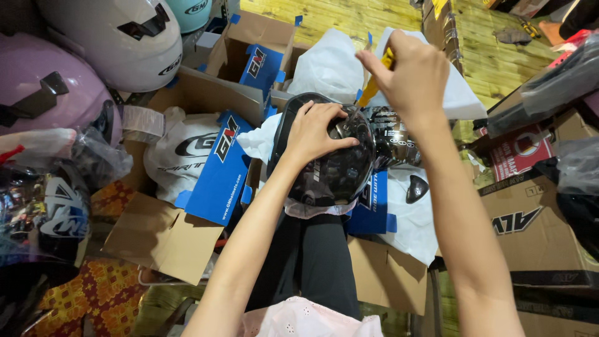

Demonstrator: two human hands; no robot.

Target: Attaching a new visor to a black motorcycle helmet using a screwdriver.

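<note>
A glossy black helmet (340,171) with a dark visor rests on my lap, in the middle of the head view. My left hand (318,132) lies spread on its top and presses it down. Just above the helmet, my right hand (412,72) is closed around a yellow-handled tool (374,84). The tool's lower end points down at the helmet's side, near the visor pivot. The tool's tip is hidden behind my hand and the helmet.
Open cardboard boxes with blue flaps (218,175) surround my knees. White cloth bags (331,65) lie behind the helmet. A white helmet (125,37) and a pink helmet (43,93) sit at the left. More cartons (536,218) stand at the right, on a wooden floor (493,50).
</note>
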